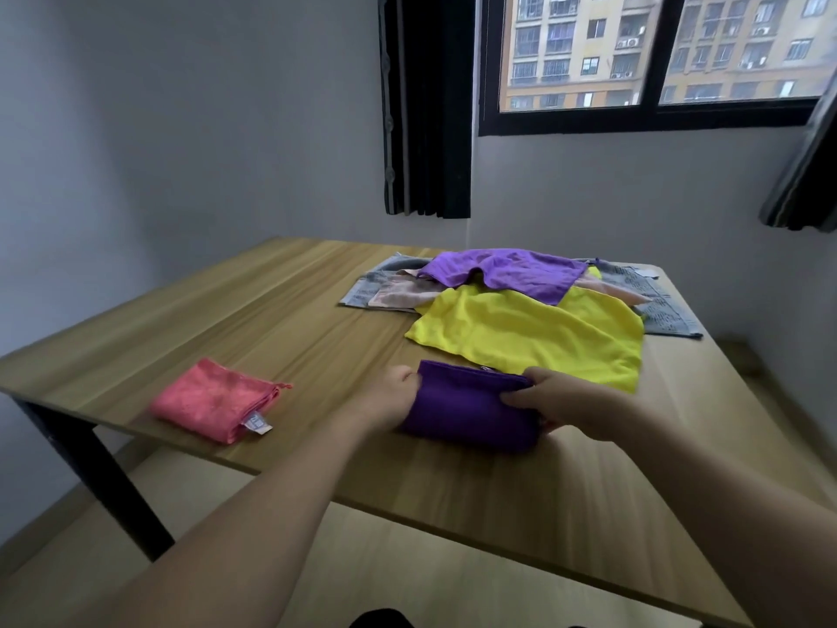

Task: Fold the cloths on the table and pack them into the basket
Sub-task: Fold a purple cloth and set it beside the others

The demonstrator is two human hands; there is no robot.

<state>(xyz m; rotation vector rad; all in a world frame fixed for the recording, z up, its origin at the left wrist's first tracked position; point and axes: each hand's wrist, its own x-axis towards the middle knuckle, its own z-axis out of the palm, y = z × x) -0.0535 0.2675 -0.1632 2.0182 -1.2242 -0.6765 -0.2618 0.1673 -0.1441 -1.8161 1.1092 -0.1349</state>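
Cloths of several colours lie on the light wooden table (253, 310) with black legs, and the nearest of them, a dark purple folded cloth (471, 407), sits close to the front edge between the person's two bare hands. The left hand (392, 398) grips its left end with fingers curled into the fabric, and the right hand (564, 407) holds its right end, fingers lying over the top and thumb tucked at the near side. To the left, well apart from the hands, a coral-pink folded cloth (217, 401) with a small white label at its near corner rests flat near the table's left edge. Just beyond the dark purple bundle spreads an unfolded bright yellow cloth (534, 335), its near edge touching or almost touching the bundle. Farther back, a lighter violet cloth (507, 271) lies rumpled, overlapping the yellow one's far side. Beneath these, a pale peach cloth (407, 294) shows at the left, and grey patterned cloths (666, 305) lie under the pile at both ends. Behind the table stand a grey wall, a dark curtain (428, 106), and a black-framed window (652, 115) facing an apartment block.
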